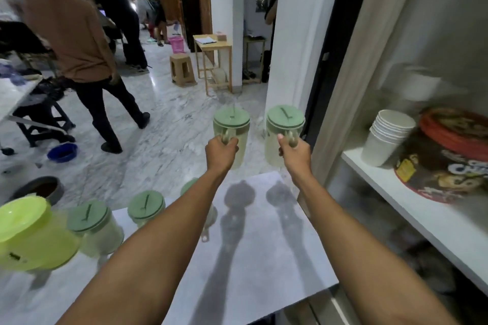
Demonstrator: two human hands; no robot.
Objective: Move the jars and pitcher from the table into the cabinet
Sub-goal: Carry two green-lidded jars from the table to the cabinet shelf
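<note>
At far left on the table [264, 258], a lime pitcher [29, 237] sits by the near-left edge, touching a green-lidded jar [95, 227]. Just right of that stands a second jar [145, 208], and a third jar [208, 215] is mostly hidden behind the left forearm. All three line the table's far edge, with marble floor [171, 124] beyond. The right half of the tabletop lies bare, carrying only two arm shadows.

Past the far edge, the left hand [221, 152] is closed tight around the handle of a left jar [232, 132], held upright in the air over the floor. Beside it, apart by a narrow gap, the right hand [293, 152] is clenched the same way on the handle of a right jar [284, 134], also upright and just short of the cabinet's dark frame.

Right of the frame the cabinet [396, 34] stands open. Its white shelf [422, 214] holds stacked paper cups [388, 137] near the front edge and a round tin [449, 163] touching them; the space above and behind them is blurred.
</note>
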